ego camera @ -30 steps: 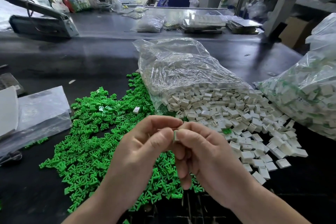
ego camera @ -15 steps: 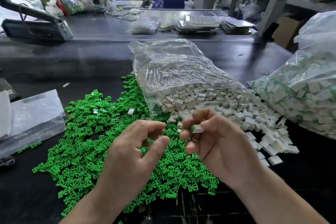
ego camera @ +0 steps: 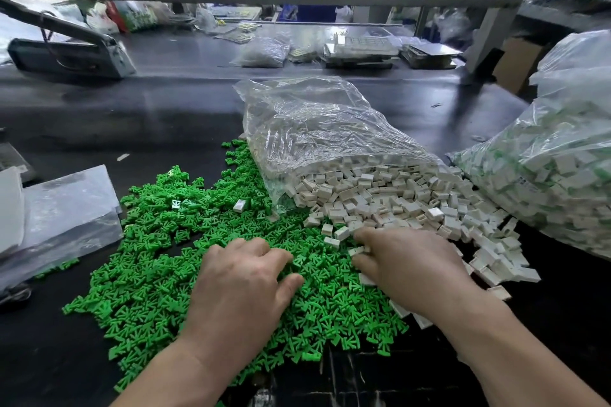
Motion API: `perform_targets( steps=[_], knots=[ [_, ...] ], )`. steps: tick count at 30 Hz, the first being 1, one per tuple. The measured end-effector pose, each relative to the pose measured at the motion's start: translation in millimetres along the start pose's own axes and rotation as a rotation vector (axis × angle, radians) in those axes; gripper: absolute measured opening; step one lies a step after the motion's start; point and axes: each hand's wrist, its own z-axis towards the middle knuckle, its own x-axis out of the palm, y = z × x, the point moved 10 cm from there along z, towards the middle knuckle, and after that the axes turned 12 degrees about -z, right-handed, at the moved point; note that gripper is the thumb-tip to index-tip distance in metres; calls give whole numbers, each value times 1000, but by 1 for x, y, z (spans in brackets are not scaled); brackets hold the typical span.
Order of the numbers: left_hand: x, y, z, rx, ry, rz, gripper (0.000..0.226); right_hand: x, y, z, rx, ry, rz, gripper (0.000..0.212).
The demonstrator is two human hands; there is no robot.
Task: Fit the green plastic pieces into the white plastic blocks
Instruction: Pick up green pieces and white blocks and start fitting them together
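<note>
On the dark table (ego camera: 165, 116), far left: flat sheets of clear plastic (ego camera: 66, 208) lie just beside a green pile.
Green plastic pieces (ego camera: 158, 261): a wide, loose heap of small bright green parts, spread across the table from left of centre to under both hands.
Left hand (ego camera: 241, 281): palm down on the green heap, thumb spread to the right, fingers bent with their tips buried among the pieces. I cannot tell whether it holds one.
Hands together or apart: apart, side by side, with green pieces showing between them.
Clear bag (ego camera: 314, 129): lies on its side behind the hands, its mouth toward the viewer.
White plastic blocks (ego camera: 380, 201): spill from that bag in a heap touching the green pile's right edge.
Right hand (ego camera: 413, 268): palm down where green meets white. One white block (ego camera: 357, 250) sits between forefinger and thumb; I cannot tell whether it is pinched or only touched.
Far right: a second, fuller bag (ego camera: 562, 175) showing white blocks with green in them.
</note>
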Motion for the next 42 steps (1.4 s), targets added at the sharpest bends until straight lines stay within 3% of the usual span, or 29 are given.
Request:
perform_targets(
  steps=[6, 11, 13, 16, 19, 22, 28, 36, 42],
  knots=[
    [-8, 1, 1, 2, -78, -165, 18, -7, 0, 2, -67, -213, 234, 22],
    [-15, 11, 2, -65, -169, -464, 31, -2, -16, 0, -40, -248, 684, 25],
    [-14, 17, 1, -121, -177, -636, 25, 8, -16, 1, -28, -137, 1058, 21],
    [-11, 23, 0, -198, -169, -949, 14, 19, 8, -1, -89, 162, 1674, 13],
    [-10, 20, 0, -221, -160, -1177, 13, 16, 31, -8, -194, 333, 1908, 19],
    [-9, 18, -1, -237, -157, -1322, 15, 11, 42, -12, -238, 380, 2040, 19],
    [-3, 17, 0, -278, -137, -1546, 30, 14, 47, -13, -230, 356, 2034, 37],
    [-1, 12, 1, -254, -107, -1572, 24, 13, 51, -15, -255, 238, 1707, 19],
    [0, 11, -1, -253, -76, -1492, 23, 6, 51, -18, -279, 173, 1621, 18]
  ],
)
